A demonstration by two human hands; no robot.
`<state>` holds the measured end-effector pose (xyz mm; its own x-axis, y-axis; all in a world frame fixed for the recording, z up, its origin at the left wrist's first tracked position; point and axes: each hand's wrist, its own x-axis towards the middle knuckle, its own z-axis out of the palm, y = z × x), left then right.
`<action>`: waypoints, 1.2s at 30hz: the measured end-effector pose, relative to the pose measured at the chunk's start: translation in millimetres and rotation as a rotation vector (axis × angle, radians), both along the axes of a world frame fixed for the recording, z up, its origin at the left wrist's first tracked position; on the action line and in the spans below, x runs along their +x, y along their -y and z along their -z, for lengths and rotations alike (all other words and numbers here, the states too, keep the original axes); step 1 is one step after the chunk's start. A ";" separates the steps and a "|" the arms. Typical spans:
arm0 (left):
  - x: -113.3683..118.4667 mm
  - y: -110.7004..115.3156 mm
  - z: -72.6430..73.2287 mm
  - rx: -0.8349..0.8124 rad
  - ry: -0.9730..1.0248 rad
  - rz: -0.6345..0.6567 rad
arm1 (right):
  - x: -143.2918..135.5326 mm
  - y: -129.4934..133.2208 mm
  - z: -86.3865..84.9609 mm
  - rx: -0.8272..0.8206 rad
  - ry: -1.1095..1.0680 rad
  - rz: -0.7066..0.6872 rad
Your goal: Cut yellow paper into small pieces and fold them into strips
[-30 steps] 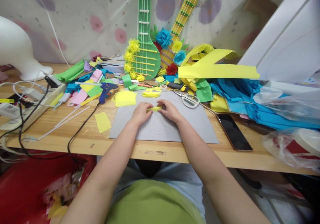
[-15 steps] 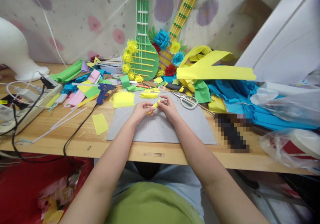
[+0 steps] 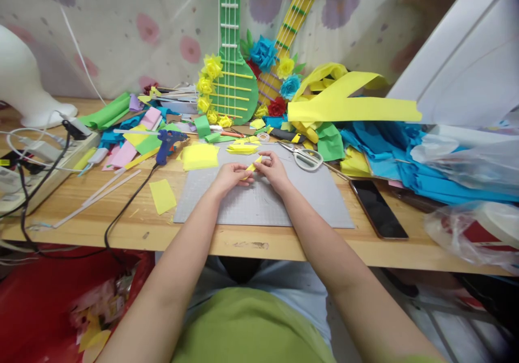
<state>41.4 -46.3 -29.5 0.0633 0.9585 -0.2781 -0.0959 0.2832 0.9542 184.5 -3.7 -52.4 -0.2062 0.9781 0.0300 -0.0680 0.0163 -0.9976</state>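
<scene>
Between both hands, above a grey cutting mat (image 3: 320,203), a small narrow piece of yellow crepe paper (image 3: 254,165) is held at a slant. My left hand (image 3: 232,179) pinches its lower end, and my right hand (image 3: 273,170) pinches the upper end. Just beyond the fingers lie several folded yellow paper pieces (image 3: 242,149) on the mat's far part. A stack of yellow paper squares (image 3: 200,157) rests at the mat's far left corner. To the right of my right hand are scissors (image 3: 306,159) with pale handles.
A blue glue gun (image 3: 165,146) with a black cord stands left, near a loose yellow square (image 3: 162,196). A phone (image 3: 379,209) lies right of the mat. Behind are a green paper guitar (image 3: 237,90), a yellow one (image 3: 294,19) and blue crepe paper (image 3: 389,152).
The yellow piece between the fingers has turned slightly and looks narrower. Both hands stay in nearly the same place. The view has shifted a little.
</scene>
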 end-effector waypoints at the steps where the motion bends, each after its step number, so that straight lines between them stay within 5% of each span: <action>1: 0.5 0.1 0.1 -0.009 -0.003 -0.012 | -0.2 0.1 0.0 -0.003 0.001 0.002; 21: 4.5 -1.9 -1.5 0.025 -0.047 -0.039 | -2.4 -3.0 2.1 0.034 0.006 0.049; 30: 11.0 -12.7 16.5 0.105 -0.009 -0.212 | -10.1 -2.6 4.3 -0.002 -0.023 0.079; 36: 11.9 -10.6 19.1 0.132 0.019 -0.209 | -9.2 -1.6 5.8 -0.016 -0.024 0.111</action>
